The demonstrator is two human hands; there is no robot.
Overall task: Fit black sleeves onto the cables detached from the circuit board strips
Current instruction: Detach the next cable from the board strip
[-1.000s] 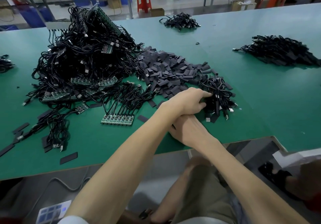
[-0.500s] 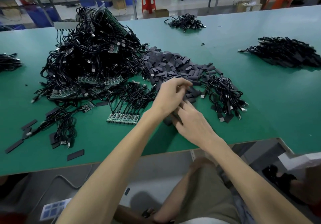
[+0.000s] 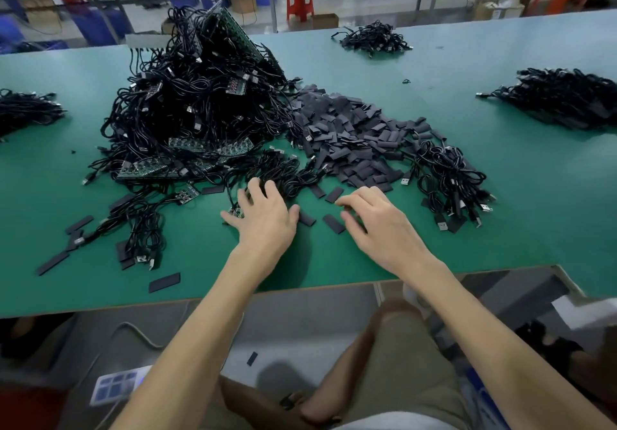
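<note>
My left hand (image 3: 263, 221) lies spread and slack over a small strip (image 3: 236, 212) and its cables (image 3: 283, 176), gripping nothing. My right hand (image 3: 379, 229) hovers with its fingers loosely bent over a loose sleeve (image 3: 334, 223) and is empty as far as I can see. Both are close to the near edge of the table (image 3: 500, 236). The cables are thin, glossy and looped through each other, so tugging one could drag the whole tangle along, strip included. The sleeves are flat, matte, featherlight rectangles on a smooth green top, and a careless wrist could sweep some over the edge (a black scrap (image 3: 252, 358) already lies on the floor). A sleeve's pressed-shut mouth may also snag on a squared metal plug. Farther out, the sleeve pile (image 3: 350, 136) sits mid-table, and the big heap (image 3: 200, 106) bristling with green boards lies towards the far left.
</note>
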